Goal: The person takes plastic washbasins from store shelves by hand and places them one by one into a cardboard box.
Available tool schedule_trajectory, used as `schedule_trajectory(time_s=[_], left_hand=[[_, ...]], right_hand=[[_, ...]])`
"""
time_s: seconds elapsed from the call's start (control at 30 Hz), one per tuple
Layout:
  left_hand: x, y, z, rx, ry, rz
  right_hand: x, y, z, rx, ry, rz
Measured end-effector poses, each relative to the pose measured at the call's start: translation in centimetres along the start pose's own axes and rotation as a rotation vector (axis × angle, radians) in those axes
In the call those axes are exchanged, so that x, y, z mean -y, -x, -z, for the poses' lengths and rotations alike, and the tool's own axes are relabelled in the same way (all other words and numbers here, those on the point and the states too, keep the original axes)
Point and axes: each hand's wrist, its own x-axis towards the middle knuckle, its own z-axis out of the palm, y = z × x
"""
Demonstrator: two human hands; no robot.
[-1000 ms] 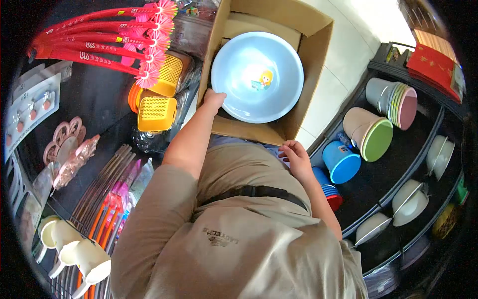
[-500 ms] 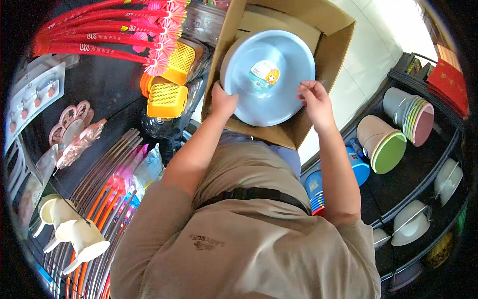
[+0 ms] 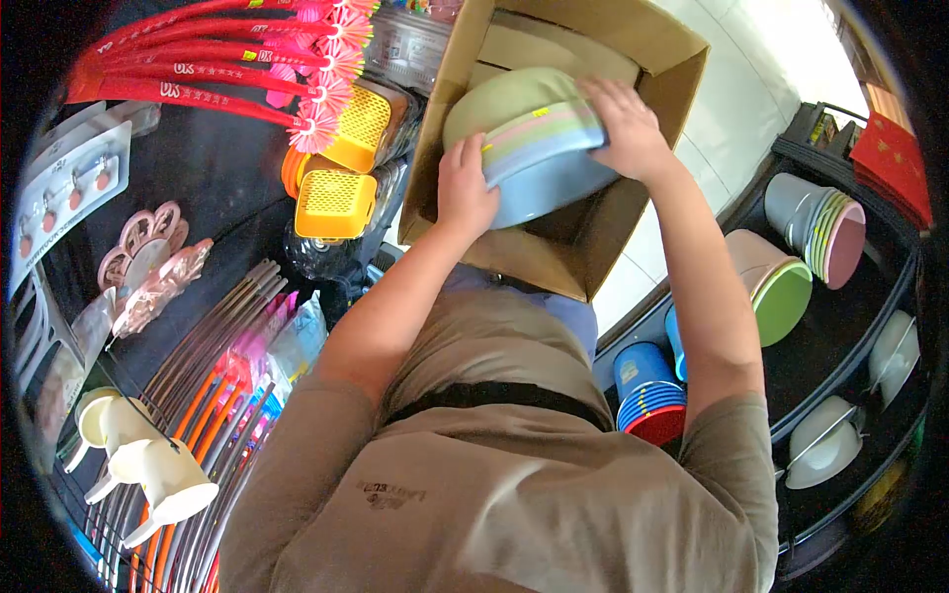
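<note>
A nested stack of plastic basins [image 3: 544, 183] is tilted on its side inside the open mouth of a cardboard box [image 3: 674, 74]. Its rims show in bands of blue, green, pink and yellow, with a pale olive basin bottom on the far side. My left hand [image 3: 467, 190] grips the rims at the left end. At the right end, my right hand [image 3: 628, 128] is closed over the rims, fingers reaching to the far side. The inside of the blue basin is turned out of sight.
Yellow baskets [image 3: 336, 204] and red-handled brushes [image 3: 227, 97] sit left of the box. Cream dippers [image 3: 163, 476] hang lower left above several poles [image 3: 203, 395]. On the right rack stand blue buckets [image 3: 647, 381], a pink-and-green bucket [image 3: 781, 296] and white pots [image 3: 825, 442].
The basin facing up with its sticker showing has been tipped over, so the stack's layered rims now show. My right hand has moved up and taken hold of the stack.
</note>
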Motion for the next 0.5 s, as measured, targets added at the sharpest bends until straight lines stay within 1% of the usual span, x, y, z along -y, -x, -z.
schedule_trajectory(time_s=[0.03,0.07,0.13,0.17,0.2,0.27,0.3,0.33,0.4,0.5], left_hand=[[0.0,-0.3,-0.1,-0.01,-0.03,-0.095],[0.0,-0.6,0.0,-0.009,-0.028,-0.099],[0.4,-1.1,0.5,0.043,-0.056,-0.168],[0.6,-1.3,0.5,0.044,-0.055,-0.172],[0.8,-1.5,0.5,0.043,-0.061,-0.205],[0.9,-1.9,0.9,0.041,-0.065,-0.243],[0.7,-2.2,1.5,0.057,-0.063,-0.293],[0.5,-2.5,1.8,0.072,-0.06,-0.344],[0.3,-2.8,2.0,0.075,-0.059,-0.37],[-0.2,-3.6,2.2,0.077,-0.065,-0.429]], right_hand=[[-0.1,0.5,-0.6,0.062,0.025,0.014],[-0.3,0.9,-1.4,0.061,0.027,0.01],[-0.9,1.9,-3.1,0.136,-0.115,-0.041],[-0.1,2.6,-3.2,0.076,-0.101,-0.074],[0.4,3.3,-3.1,0.073,-0.099,-0.077],[1.5,4.5,-2.9,0.007,-0.147,-0.15],[2.4,5.1,-2.9,-0.072,-0.149,-0.195],[2.9,5.6,-2.9,-0.077,-0.146,-0.196],[3.5,6.4,-3.3,-0.206,-0.155,-0.266],[3.4,6.7,-3.2,-0.25,-0.146,-0.29]])
